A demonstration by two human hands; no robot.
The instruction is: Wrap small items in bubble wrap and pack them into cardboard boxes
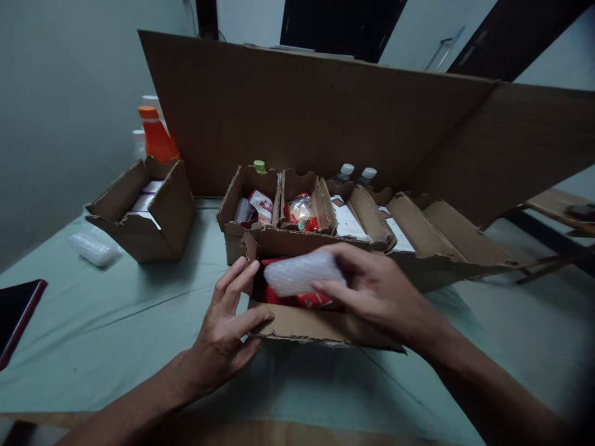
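A roll of bubble wrap [302,274] is in my right hand [376,288], gripped at its right end between thumb and fingers. It is over the opening of a long cardboard box [320,325] in front of me. Red packaging [316,300] shows inside that box, partly covered by the roll. My left hand [232,319] grips the box at its left end, fingertips at the upper edge and thumb on the front wall. What the roll may wrap cannot be made out.
Behind stands a row of cardboard bins holding snack packets [301,210] and white cards [346,220]. At left are another bin [162,229], a bubble-wrapped bundle [95,246], an orange bottle [158,136] and a dark red-edged device [18,316]. A tall cardboard panel [288,111] rises behind.
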